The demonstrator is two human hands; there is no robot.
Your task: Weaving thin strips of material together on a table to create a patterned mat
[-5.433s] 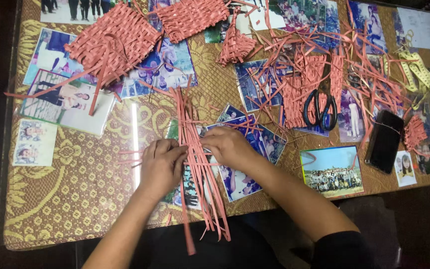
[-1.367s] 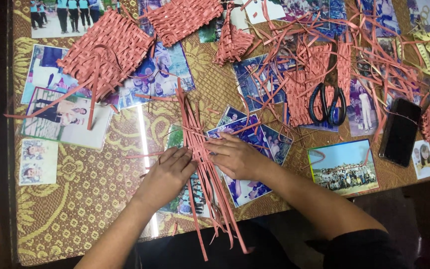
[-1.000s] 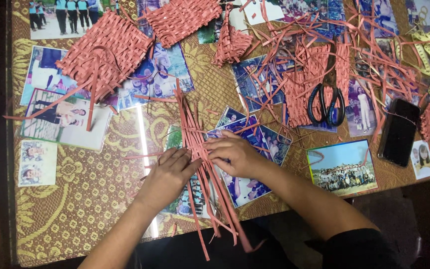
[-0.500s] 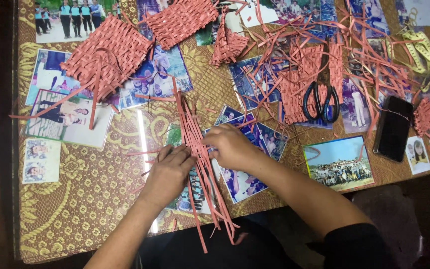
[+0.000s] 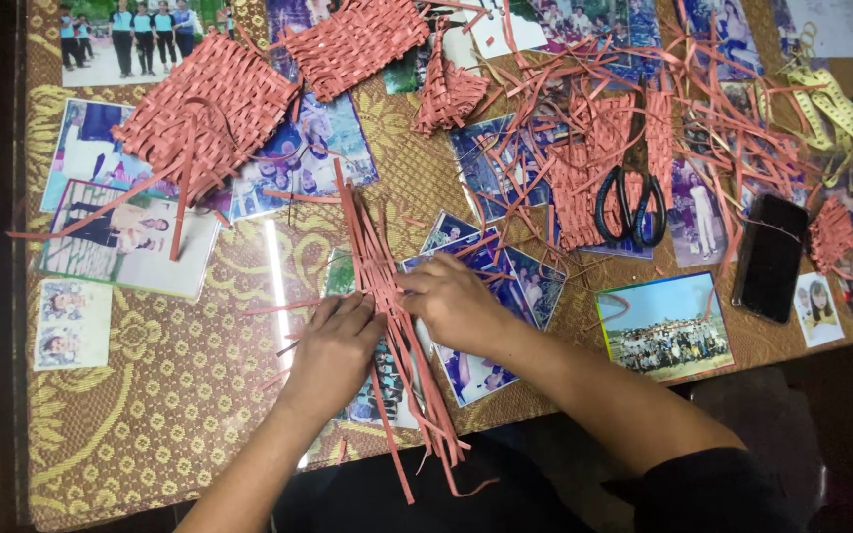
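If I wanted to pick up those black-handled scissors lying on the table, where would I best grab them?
Probably by the two loops of the black-handled scissors, coming from the table's near edge. The loops point that way and lie bare, while the blades seem buried under loose pink paper strips.

Dark blank phone screen (image 5: 770,257), black rounded rectangle, lying face up at the right of the table, between the black-handled scissors (image 5: 630,205) and a small portrait photo (image 5: 818,308), no packages, labels or signs in view
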